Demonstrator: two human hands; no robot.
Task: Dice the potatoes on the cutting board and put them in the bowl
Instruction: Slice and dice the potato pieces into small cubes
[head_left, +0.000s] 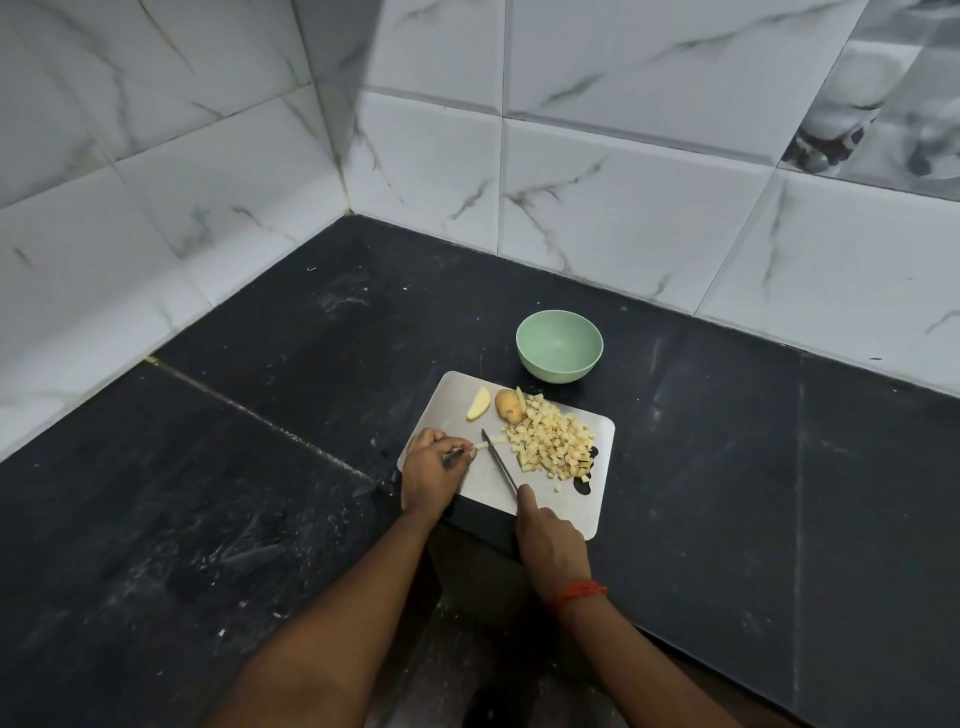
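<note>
A steel cutting board (457, 400) lies on the black counter. On its right half sits a heap of diced potato (553, 441). An unpeeled potato piece (510, 406) and a pale wedge (479, 403) lie near the far edge. My left hand (434, 467) pinches a thin potato strip (485, 445) against the board. My right hand (548, 540) grips the handle of a knife (500, 462), whose blade points away across the strip's end. An empty green bowl (559, 345) stands just beyond the board.
The black stone counter (260, 441) runs into a corner of white marble-look wall tiles (623, 197) at the back and left. The board's near edge overhangs the counter's front edge.
</note>
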